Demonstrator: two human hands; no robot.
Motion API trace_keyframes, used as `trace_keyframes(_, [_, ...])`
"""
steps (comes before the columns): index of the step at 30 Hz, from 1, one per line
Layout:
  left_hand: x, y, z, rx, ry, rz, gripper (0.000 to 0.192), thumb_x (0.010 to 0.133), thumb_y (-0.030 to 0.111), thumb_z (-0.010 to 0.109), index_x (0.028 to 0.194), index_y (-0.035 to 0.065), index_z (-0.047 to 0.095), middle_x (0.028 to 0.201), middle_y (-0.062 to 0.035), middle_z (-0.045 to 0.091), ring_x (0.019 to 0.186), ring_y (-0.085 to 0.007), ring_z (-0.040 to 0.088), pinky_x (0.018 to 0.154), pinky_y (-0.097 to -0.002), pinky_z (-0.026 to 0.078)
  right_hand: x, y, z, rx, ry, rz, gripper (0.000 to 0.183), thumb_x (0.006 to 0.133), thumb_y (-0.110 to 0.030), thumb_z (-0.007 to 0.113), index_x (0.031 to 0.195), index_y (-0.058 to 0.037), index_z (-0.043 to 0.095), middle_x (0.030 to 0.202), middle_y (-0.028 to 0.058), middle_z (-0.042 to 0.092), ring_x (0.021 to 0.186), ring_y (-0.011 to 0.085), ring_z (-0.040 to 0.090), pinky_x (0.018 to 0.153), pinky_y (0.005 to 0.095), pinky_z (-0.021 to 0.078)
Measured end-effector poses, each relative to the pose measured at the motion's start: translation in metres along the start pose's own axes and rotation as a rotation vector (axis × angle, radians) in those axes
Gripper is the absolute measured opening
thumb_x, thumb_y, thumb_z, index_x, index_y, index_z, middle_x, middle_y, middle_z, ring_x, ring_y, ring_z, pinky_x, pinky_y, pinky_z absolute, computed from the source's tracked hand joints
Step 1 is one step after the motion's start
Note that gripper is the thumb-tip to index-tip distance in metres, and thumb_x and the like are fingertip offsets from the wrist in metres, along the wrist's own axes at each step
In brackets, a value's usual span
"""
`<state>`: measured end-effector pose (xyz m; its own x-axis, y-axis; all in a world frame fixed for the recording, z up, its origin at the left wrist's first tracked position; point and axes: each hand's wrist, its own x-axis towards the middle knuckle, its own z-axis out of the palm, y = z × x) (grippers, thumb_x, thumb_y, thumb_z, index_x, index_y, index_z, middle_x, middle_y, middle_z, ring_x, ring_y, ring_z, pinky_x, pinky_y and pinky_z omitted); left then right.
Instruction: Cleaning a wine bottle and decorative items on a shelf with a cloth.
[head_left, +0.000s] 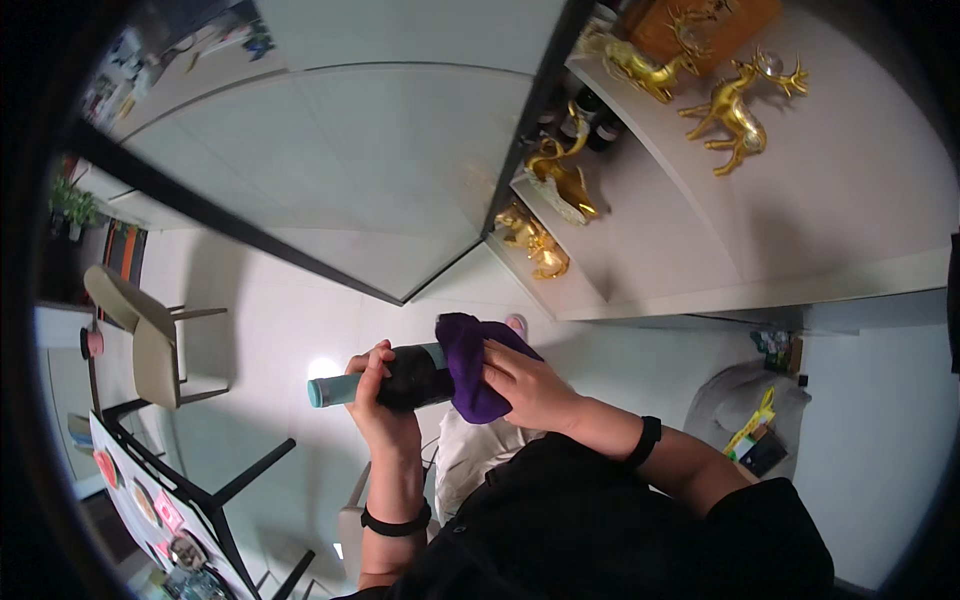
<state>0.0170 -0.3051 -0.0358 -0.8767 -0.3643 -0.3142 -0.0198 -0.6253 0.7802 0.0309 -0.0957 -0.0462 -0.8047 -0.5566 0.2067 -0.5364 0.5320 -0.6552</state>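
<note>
A dark glass bottle (412, 375) with a pale teal capsule over its neck lies almost level in front of my body, neck to the left. My left hand (379, 386) wraps round its shoulder near the neck. Over the base end, my right hand (521, 382) presses a purple cloth (469, 367) against the bottle. The cloth hides the bottle's bottom and part of a teal label. Both wrists wear black bands.
An open glass cabinet door (375, 150) with a black frame stands ahead. Cabinet shelves (660, 210) at the right hold golden deer figurines (739, 124), a golden swan figurine (562, 180) and dark bottles (604, 131). A beige chair (154, 349) and a table (135, 487) with dishes are at the left.
</note>
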Motion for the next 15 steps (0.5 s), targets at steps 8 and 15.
trace_keyframes(8, [0.02, -0.049, 0.054, 0.263, -0.081, -0.171, 0.019, 0.087, 0.016, 0.065, 0.078, 0.0071, 0.051, 0.096, -0.0095, 0.061, 0.118, -0.0271, 0.052, 0.107, -0.0408, 0.034, -0.056, 0.092, -0.016, 0.101, -0.048, 0.423, 0.058, 0.072, 0.0, 0.072, 0.127, 0.0013, 0.052, 0.129, 0.0226, 0.056, 0.118, 0.041, 0.058, 0.098, 0.044, 0.0505])
trace_keyframes(15, [0.038, -0.122, 0.11, 0.463, -0.22, -0.193, 0.017, 0.092, 0.016, 0.066, 0.086, 0.0024, 0.058, 0.102, -0.0112, 0.062, 0.124, -0.0294, 0.05, 0.108, -0.0418, 0.032, -0.089, 0.201, -0.016, 0.168, 0.305, 0.939, 0.065, 0.069, -0.001, 0.067, 0.132, 0.0024, 0.05, 0.122, 0.0274, 0.061, 0.116, 0.0461, 0.058, 0.1, 0.0466, 0.0478])
